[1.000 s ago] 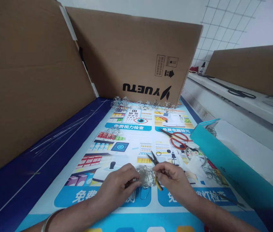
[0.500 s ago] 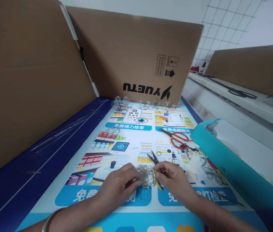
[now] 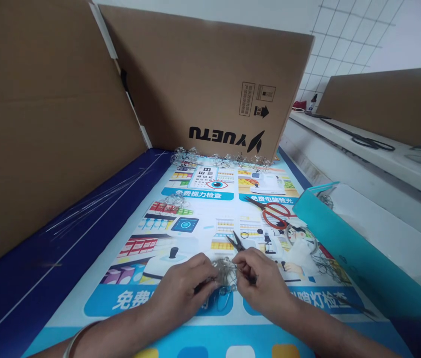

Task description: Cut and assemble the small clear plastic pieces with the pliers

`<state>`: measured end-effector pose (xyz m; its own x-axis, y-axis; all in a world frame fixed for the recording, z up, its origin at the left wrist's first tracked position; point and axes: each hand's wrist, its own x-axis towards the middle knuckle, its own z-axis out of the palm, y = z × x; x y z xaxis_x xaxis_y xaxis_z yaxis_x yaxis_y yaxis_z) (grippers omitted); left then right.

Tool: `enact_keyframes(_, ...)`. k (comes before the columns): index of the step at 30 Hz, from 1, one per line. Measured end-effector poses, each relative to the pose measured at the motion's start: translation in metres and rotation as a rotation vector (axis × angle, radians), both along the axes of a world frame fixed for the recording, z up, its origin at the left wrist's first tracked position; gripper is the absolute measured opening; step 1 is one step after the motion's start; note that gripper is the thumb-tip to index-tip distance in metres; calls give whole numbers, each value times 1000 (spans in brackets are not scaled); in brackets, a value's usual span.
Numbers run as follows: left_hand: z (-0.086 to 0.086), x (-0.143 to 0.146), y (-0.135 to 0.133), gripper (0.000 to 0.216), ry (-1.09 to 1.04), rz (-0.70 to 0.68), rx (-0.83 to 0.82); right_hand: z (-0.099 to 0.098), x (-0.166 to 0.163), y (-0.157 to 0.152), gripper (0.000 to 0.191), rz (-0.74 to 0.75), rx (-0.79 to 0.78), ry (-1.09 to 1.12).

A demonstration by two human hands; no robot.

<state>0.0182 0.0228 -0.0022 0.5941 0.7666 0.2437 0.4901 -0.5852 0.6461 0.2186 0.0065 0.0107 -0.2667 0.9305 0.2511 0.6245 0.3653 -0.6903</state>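
In front of me is a small tangled bundle of thin silvery wire (image 3: 227,272) with several loops. My left hand (image 3: 188,281) is closed on its left side, thumb and fingers pinching it. At its right edge, the fingers of my right hand (image 3: 259,278) are curled in a pinch on the wire; the exact strand between them is hidden. Long-nose pliers (image 3: 237,242) lie just beyond my right hand, dark jaws pointing away, their handles covered by the hand. Farther right on the printed mat rest red-handled scissors (image 3: 275,214).
A turquoise box (image 3: 360,263) stands at the right, with loose wires (image 3: 328,268) and a wire coil (image 3: 302,238) beside it. Several wire pieces (image 3: 225,160) line the back. Cardboard panels (image 3: 210,84) wall off the back and left. Clear strands (image 3: 94,201) lie at left.
My right hand has shifted slightly left, closer to the wire bundle, its fingers curling more and covering the pliers' yellow handle. My left hand stays almost still on the bundle.
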Motion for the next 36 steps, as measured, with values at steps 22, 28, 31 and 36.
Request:
enact_keyframes(22,4,3,-5,10,30,0,27,-3,-6,-5,23,-71,66,-286)
enact_keyframes(28,4,1,-5,12,27,18,7,-2,0,-7,21,-93,-9,-215)
enact_keyframes(31,5,1,-5,11,28,12,-3,-1,2,-7,20,-110,-59,-192)
enact_keyframes(36,4,1,-3,10,27,23,-30,-5,8,-6,22,-124,-113,-105)
